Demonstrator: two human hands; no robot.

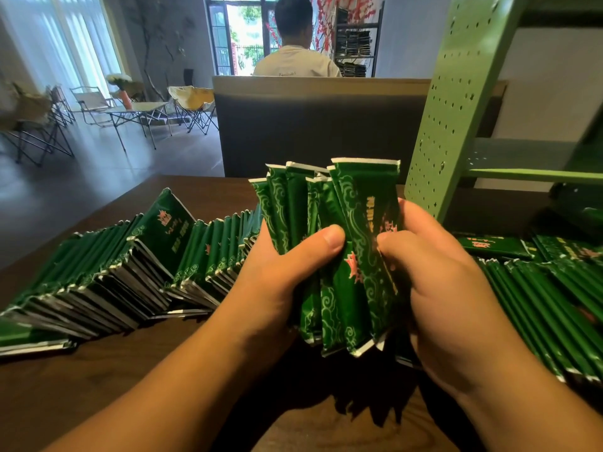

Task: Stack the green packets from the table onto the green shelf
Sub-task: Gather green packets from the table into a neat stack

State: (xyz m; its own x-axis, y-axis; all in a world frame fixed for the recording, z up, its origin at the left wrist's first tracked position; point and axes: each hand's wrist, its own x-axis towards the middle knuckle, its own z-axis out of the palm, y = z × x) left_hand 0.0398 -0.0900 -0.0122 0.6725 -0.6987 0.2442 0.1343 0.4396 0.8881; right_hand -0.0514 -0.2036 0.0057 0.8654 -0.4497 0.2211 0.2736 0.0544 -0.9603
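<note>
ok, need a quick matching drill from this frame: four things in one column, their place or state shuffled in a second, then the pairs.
Things
1. bundle of packets
2. long row of packets
3. green shelf
4. packets at the right

Place or state
A. stands upright at the right, perforated side panel
B. leans like fallen dominoes across the table's left
C. gripped between the left hand and the right hand
D. lies by the shelf's foot

Pairs: 1-C, 2-B, 3-A, 4-D
</note>
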